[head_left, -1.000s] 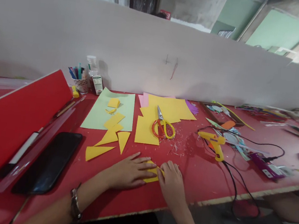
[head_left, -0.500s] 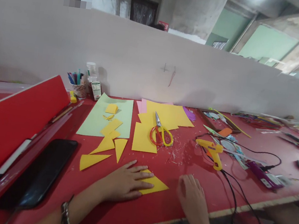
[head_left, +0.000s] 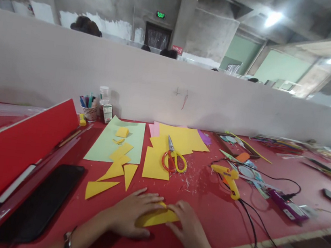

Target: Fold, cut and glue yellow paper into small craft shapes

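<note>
My left hand (head_left: 132,213) grips the left part of a piece of yellow paper (head_left: 157,218), fingers along its upper edge and thumb below. My right hand (head_left: 187,226) has its fingertips and thumb around the right end of the same paper. Parts of the paper are hidden under both hands. Just beyond my left hand lie a narrow yellow triangle (head_left: 129,175) and other yellow cut pieces (head_left: 100,188). Scissors (head_left: 174,157) with one red and one yellow handle rest on yellow sheets (head_left: 155,171).
A yellow glue gun (head_left: 227,177) with black cables lies at the right near a purple power bank (head_left: 287,206). A black phone (head_left: 42,201) and a raised red board (head_left: 23,142) are on the left. A light green sheet (head_left: 94,151) lies farther back, before a white partition (head_left: 140,84).
My right hand has moved left from the bare table onto the paper's right end. The paper now looks turned or lifted between both hands. The camera view has tilted up.
</note>
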`<state>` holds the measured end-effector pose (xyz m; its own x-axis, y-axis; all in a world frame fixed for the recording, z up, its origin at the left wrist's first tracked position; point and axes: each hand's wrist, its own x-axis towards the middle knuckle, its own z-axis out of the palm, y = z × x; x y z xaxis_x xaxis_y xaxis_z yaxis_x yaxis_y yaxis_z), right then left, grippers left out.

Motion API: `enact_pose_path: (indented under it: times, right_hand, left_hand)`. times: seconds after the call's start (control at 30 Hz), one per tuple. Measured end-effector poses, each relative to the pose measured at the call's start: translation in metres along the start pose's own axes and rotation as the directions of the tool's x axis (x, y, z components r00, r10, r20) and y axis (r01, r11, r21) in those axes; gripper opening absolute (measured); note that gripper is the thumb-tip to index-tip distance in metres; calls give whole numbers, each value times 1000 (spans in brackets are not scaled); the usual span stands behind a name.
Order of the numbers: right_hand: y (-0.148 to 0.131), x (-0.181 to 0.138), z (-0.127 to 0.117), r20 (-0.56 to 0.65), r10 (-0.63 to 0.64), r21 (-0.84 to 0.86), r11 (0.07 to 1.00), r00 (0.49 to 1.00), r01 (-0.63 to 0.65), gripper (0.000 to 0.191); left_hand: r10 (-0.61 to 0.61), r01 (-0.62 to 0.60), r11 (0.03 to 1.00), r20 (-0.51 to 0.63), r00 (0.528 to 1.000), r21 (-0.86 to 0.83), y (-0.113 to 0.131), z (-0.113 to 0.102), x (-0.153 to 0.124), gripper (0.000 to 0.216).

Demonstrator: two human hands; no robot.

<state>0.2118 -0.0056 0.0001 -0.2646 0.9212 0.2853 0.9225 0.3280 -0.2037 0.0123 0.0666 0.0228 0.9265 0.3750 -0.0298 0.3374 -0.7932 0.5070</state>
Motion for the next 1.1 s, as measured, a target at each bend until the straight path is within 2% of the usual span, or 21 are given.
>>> enact_pose_path:
  times: [0.07, 0.13, 0.17, 0.27, 0.33, 0.47, 0.57, 0.63, 0.67, 0.73, 0.83, 0.9, 0.97, 1.03, 1.07, 1.1]
  right_hand:
    - [2, 4, 2, -3, -59, -57, 997, 998, 58, 19]
    - [3, 8, 6, -71, -156, -122, 982, 985, 146, 11]
    - [3, 10, 7, -119, -203, -144, 972, 972, 185, 14]
    - [0, 21, 6, -239, -287, -147, 955, 928, 257, 34]
    - [-6, 31, -1, -248, -314, -124, 949, 916, 291, 38]
    - [-21, 56, -25, -123, -302, -36, 953, 945, 300, 32]
    - [-29, 76, -38, -2, -218, 147, 965, 976, 215, 25]
    - [-30, 90, -39, 60, -188, 312, 936, 980, 161, 22]
    - [-29, 97, -38, 85, -178, 396, 909, 980, 131, 21]
    - [-26, 111, -34, 128, -168, 518, 852, 977, 79, 20]
    - [-17, 127, -25, 165, -162, 577, 816, 973, 38, 22]
    - [-9, 132, -21, 180, -125, 620, 784, 976, -14, 22]
    - [-2, 132, -17, 217, -51, 685, 720, 975, -115, 24]
    - [2, 130, -14, 272, 7, 737, 642, 962, -213, 28]
    - [3, 129, -12, 292, 14, 754, 611, 956, -239, 30]
    - [4, 128, -10, 301, 5, 767, 593, 954, -245, 32]
  left_hand:
    - [-27, 27, 1000, 0, 1000, 11, 3, -1, -1, 68]
    - [-41, 41, 998, 2, 999, 52, 7, -3, -3, 71]
    - [-46, 46, 996, -3, 999, 77, 9, -4, -3, 69]
    - [-106, 124, 967, -89, 990, 221, 17, -13, -3, 41]
    - [-140, 208, 901, -197, 970, 381, 23, -22, -3, 22]
    - [-27, 242, 750, -337, 941, 615, 30, -40, -1, 16]
    - [56, 253, 697, -403, 914, 671, 28, -46, 1, 20]
    - [64, 287, 689, -451, 890, 666, 20, -45, 6, 22]
    - [42, 315, 690, -470, 881, 652, 15, -45, 8, 22]
    - [-80, 416, 685, -506, 859, 598, 3, -44, 12, 23]
    - [-260, 525, 660, -492, 831, 538, -15, -50, 9, 23]
    - [-379, 603, 648, -489, 786, 466, -25, -57, -1, 22]
    - [-479, 684, 642, -516, 710, 346, -34, -65, -14, 20]
    - [-559, 767, 624, -600, 572, 150, -42, -70, -25, 22]
    - [-582, 769, 639, -642, 500, 19, -45, -71, -28, 24]
    - [-593, 719, 685, -664, 456, -119, -47, -70, -30, 26]
